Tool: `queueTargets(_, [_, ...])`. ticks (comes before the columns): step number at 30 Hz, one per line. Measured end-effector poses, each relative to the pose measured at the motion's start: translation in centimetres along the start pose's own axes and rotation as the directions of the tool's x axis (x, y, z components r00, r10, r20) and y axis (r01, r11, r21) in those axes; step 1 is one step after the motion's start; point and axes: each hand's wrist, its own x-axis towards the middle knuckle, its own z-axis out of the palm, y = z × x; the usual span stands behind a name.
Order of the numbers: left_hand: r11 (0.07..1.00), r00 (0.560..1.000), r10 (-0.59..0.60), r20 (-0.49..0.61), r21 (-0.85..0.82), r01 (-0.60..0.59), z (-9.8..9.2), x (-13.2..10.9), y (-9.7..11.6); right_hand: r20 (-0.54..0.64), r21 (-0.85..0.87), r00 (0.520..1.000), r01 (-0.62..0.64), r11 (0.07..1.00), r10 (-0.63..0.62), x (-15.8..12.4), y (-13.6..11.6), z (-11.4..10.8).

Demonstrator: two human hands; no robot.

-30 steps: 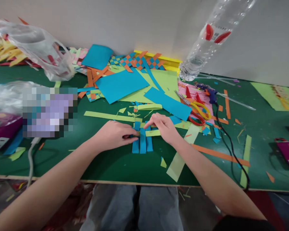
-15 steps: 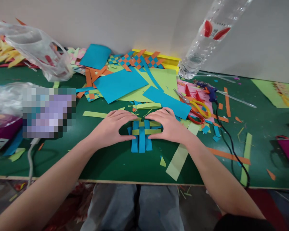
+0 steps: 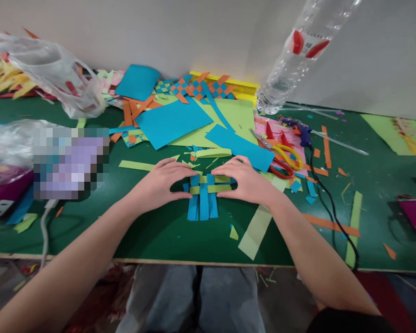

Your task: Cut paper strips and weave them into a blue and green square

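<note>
Change from one second earlier: in left hand point(image 3: 161, 182), from a pinch at the strips to a loose curve, thumb and fingers spread apart; in right hand point(image 3: 247, 182), from an extended index finger to a matching curve, likewise relaxed and unclenched. Slightly wider gap between the opposing fingertips than half a second earlier. Between both hands, on the green tabletop point(image 3: 180, 245): paper weave point(image 3: 203, 203), with upright blue strips crossed by narrower light-green ones. Thumb tips at the outer blue edges; firm contact impossible to tell.

Containers: at far right, transparent ribbed bottle point(image 3: 280, 81) with red-and-white label, contents hard to discern; at far left, thin translucent plastic bag point(image 3: 81, 99) around a pale, cup-like form.

Materials and shapes: smooth blue rectangular sheet point(image 3: 173, 122) over a larger light-green sheet point(image 3: 241, 115); behind, orange-and-blue checkered pieces point(image 3: 197, 88) with pointed ends; near the right hand, metal-bladed scissors point(image 3: 287, 155) with yellow and red loop handles; beneath the right forearm, pale-green flat strip point(image 3: 254, 236), set obliquely
</note>
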Motion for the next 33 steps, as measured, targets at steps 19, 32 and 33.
queueTargets(19, [0.999,0.999,0.03,-0.025,0.015,-0.03,-0.27,0.14,0.38,-0.022,-0.012,0.999,0.026,1.0,-0.027,-0.02,-0.2,-0.09])
queueTargets(32, [1.0,1.0,0.025,-0.01,0.007,-0.025,-0.36,0.21,0.6,-0.021,0.002,1.0,0.022,1.0,-0.022,0.17,0.05,0.41])
queueTargets(33, [1.0,1.0,0.023,-0.012,0.01,-0.023,-0.36,0.22,0.6,-0.024,-0.001,0.999,0.025,1.0,-0.025,0.18,0.05,0.45])
